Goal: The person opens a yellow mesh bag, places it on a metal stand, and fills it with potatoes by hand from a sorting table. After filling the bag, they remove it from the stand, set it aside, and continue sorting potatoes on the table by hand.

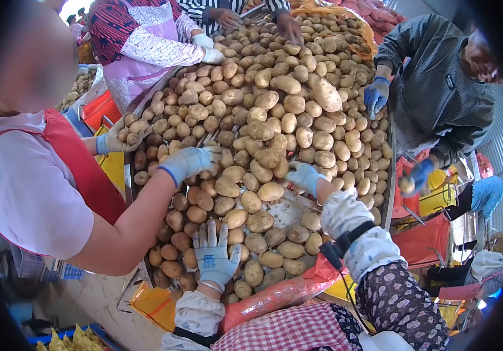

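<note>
Many potatoes are heaped on a metal sorting table. My left hand, in a pale blue-white glove, lies with fingers spread on potatoes near the table's front edge and holds nothing. My right hand, gloved the same way, reaches further forward over the heap to the right of the middle. Its fingers are extended and apart among potatoes, with nothing held in them. Between my hands, part of the bare metal surface shows. A rolled red plastic bag lies along the near edge.
At the left, a co-worker in a red apron reaches in with gloved hands. Other people stand at the far side, and one in dark clothing is at the right. A blue crate is at lower left; red bags hang at right.
</note>
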`<state>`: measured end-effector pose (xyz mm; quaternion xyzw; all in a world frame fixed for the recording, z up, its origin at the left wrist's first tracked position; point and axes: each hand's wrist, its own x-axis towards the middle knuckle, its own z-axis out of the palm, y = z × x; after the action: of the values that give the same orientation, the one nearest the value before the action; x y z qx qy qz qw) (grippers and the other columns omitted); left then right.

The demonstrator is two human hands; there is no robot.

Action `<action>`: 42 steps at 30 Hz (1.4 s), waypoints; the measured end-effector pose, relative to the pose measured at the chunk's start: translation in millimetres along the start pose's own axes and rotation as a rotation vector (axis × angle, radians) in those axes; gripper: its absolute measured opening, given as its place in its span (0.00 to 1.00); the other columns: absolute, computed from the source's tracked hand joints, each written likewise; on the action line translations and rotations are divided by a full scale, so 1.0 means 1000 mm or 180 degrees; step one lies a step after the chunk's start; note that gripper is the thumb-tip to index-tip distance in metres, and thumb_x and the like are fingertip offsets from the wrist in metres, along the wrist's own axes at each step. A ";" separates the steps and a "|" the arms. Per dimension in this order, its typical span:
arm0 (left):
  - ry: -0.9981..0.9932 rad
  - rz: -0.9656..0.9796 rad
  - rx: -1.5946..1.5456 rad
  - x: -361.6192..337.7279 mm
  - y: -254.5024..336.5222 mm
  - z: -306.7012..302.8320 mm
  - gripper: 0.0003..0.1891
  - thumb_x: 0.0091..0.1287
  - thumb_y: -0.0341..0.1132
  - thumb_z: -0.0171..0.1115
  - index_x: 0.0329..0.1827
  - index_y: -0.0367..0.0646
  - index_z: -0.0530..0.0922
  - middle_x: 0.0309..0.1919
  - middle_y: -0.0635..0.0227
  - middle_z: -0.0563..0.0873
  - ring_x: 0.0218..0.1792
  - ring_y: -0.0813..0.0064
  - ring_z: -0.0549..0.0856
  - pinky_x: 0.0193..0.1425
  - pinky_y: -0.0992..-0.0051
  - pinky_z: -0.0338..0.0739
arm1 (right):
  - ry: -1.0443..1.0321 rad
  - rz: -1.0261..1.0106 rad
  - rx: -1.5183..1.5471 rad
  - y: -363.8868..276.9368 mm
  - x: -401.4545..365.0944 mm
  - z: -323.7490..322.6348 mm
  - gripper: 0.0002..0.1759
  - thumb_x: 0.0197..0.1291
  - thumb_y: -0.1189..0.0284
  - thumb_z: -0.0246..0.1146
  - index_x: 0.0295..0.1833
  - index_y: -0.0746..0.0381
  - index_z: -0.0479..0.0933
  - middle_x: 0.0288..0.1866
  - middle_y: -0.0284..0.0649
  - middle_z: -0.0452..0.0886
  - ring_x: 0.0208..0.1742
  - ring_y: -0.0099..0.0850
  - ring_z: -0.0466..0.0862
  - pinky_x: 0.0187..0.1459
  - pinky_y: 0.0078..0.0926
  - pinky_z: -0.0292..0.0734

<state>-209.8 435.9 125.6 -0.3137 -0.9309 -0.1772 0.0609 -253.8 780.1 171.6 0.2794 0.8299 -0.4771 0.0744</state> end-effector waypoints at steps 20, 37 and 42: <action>0.0030 -0.0101 0.0199 -0.018 -0.014 -0.031 0.22 0.62 0.48 0.55 0.55 0.46 0.78 0.58 0.54 0.74 0.59 0.46 0.72 0.62 0.48 0.64 | -0.0690 0.0419 0.3560 0.065 -0.128 0.003 0.30 0.64 0.53 0.60 0.66 0.60 0.70 0.56 0.44 0.80 0.51 0.40 0.82 0.46 0.38 0.83; -0.0170 0.0551 0.0407 -0.005 0.034 0.017 0.34 0.67 0.49 0.52 0.72 0.39 0.63 0.70 0.44 0.65 0.69 0.41 0.64 0.75 0.48 0.52 | 0.0419 -0.0489 0.5466 0.160 -0.268 -0.116 0.34 0.62 0.38 0.53 0.57 0.56 0.73 0.49 0.42 0.81 0.41 0.38 0.83 0.26 0.27 0.80; -0.0735 0.0234 0.0402 -0.001 0.053 -0.004 0.33 0.69 0.50 0.53 0.73 0.42 0.63 0.72 0.49 0.61 0.69 0.41 0.63 0.69 0.49 0.62 | 0.0554 0.0304 0.5534 0.241 -0.342 -0.089 0.25 0.69 0.46 0.51 0.54 0.55 0.72 0.44 0.36 0.78 0.44 0.32 0.80 0.38 0.27 0.79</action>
<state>-176.7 472.7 144.5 -0.3615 -0.9288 -0.0785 -0.0206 172.6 813.8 172.1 0.3071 0.1621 -0.9143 -0.2088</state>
